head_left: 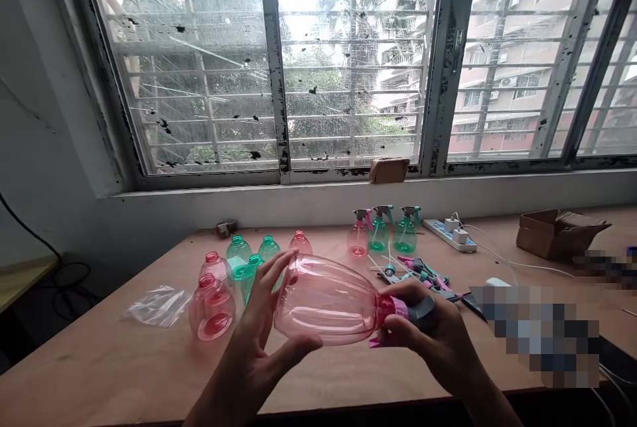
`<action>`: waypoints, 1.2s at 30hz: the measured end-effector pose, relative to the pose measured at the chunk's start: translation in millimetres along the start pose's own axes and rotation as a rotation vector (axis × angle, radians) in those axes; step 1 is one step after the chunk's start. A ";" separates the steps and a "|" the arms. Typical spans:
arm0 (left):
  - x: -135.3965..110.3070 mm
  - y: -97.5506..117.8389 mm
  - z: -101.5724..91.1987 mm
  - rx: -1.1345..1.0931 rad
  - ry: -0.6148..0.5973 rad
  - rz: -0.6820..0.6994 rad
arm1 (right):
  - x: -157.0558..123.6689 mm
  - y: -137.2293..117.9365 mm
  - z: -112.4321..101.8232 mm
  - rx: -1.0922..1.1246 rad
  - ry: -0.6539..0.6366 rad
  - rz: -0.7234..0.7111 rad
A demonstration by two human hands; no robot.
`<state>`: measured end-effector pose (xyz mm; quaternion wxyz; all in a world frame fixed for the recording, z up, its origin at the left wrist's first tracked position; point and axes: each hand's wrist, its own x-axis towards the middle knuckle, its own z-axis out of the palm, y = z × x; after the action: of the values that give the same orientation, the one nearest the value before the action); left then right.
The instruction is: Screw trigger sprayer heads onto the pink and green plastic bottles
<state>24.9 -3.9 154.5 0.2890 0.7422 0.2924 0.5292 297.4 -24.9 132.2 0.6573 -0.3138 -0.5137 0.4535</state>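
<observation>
A clear pink spray bottle (pixel 328 298) lies sideways in the air between my hands, its base to the left and its neck to the right. My left hand (pixel 269 321) grips the base end, thumb below and fingers behind. Around the pink collar and dark grey spray head (pixel 422 313) at the neck, my right hand (pixel 430 331) is closed; part of the pink trigger shows beneath it. Behind my left hand stand several open-necked bottles, among them a pink bottle (pixel 212 307) and a green bottle (pixel 239 258).
Three bottles with spray heads, one a green spray bottle (pixel 405 231), stand near the window wall. Loose spray heads (pixel 428 274) lie in a pile before them. A plastic bag (pixel 158 305) is at left. A power strip (pixel 450 236) and a cardboard box (pixel 552 235) sit at right.
</observation>
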 end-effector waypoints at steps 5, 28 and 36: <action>-1.2 1.5 -2.2 0.142 -0.026 0.147 | 1.3 -3.6 4.9 0.103 0.055 0.094; -3.2 2.8 -13.3 0.078 -0.034 0.229 | -1.1 9.0 -5.4 -0.203 0.073 -0.234; -1.7 6.6 -17.6 0.081 -0.086 0.154 | 0.3 9.5 -4.7 -0.140 0.071 -0.201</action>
<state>8.5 -7.4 163.2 0.2296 0.7956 0.2432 0.5051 299.4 -20.7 122.7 0.6937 -0.3219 -0.5493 0.3369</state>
